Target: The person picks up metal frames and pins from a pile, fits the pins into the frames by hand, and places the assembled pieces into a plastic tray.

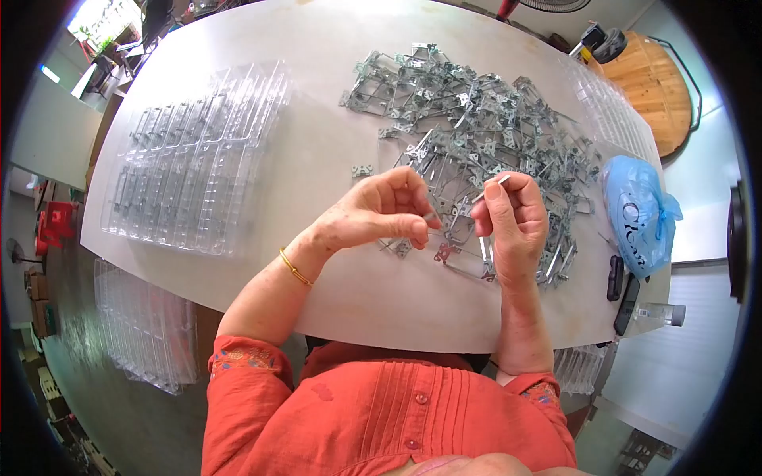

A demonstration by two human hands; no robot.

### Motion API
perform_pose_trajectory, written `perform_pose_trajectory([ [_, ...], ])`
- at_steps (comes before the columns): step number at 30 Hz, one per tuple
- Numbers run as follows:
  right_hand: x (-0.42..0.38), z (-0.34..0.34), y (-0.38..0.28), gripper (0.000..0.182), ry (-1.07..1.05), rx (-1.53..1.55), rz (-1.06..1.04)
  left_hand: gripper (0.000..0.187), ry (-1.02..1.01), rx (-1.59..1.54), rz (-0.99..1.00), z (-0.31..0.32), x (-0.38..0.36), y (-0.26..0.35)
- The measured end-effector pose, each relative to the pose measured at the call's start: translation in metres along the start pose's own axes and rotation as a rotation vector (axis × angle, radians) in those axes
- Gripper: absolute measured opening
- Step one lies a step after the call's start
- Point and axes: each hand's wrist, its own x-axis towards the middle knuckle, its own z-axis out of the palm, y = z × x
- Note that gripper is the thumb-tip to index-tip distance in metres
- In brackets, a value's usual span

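Note:
My left hand (377, 210), with a gold bangle (295, 267) on its wrist, is held over the near side of a heap of metal brackets (468, 103). Its fingers curl toward the thumb, and a small grey bit shows at the fingertips, too small to make out. My right hand (516, 226) pinches a short metal strip (492, 189) between thumb and fingers. Just below it lies a bracket with thin rods (486, 258); whether the hand touches it is hidden. A small loose bracket (362, 170) sits left of the heap.
Clear plastic trays (238, 143) holding rows of metal parts stand on the left of the white table (317, 32). More trays (607, 111) lie at the far right. A blue plastic bag (639, 210), black phone-like object (627, 305) and clear bottle (659, 313) are along the right edge.

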Motion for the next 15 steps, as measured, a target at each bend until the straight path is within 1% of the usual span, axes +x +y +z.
perform_pose_trajectory([
  [1, 0.0, 0.001, -0.002, 0.008, 0.0, -0.001, -0.004, 0.032, -0.002, 0.002, 0.002, -0.004, 0.001, -0.003],
  [3, -0.003, 0.005, -0.007, 0.008, 0.011, -0.039, 0.018, 0.038, -0.001, -0.246, 0.037, -0.013, 0.003, -0.013],
  [4, -0.003, 0.006, -0.007, 0.008, 0.011, -0.039, 0.016, 0.037, -0.012, -0.259, 0.064, -0.015, 0.002, -0.015],
  [6, -0.005, 0.006, -0.003, 0.009, -0.058, -0.049, -0.04, 0.036, -0.006, -0.275, 0.069, -0.017, 0.002, -0.019],
  [8, -0.006, 0.008, 0.001, 0.01, -0.063, -0.082, -0.073, 0.036, 0.0, -0.292, 0.073, -0.019, 0.003, -0.021],
  [10, -0.007, 0.007, 0.007, 0.012, -0.067, -0.114, -0.104, 0.037, -0.083, -0.317, 0.061, -0.022, 0.004, -0.022],
  [13, -0.007, 0.007, 0.015, 0.013, -0.098, -0.18, -0.168, 0.039, -0.073, -0.307, 0.057, -0.022, 0.003, -0.025],
  [14, -0.007, 0.009, 0.016, 0.013, -0.067, -0.22, -0.231, 0.039, -0.073, -0.307, 0.058, -0.021, 0.003, -0.024],
  [15, -0.007, 0.01, 0.018, 0.013, -0.037, -0.261, -0.294, 0.035, -0.073, -0.314, 0.051, -0.017, 0.003, -0.02],
])
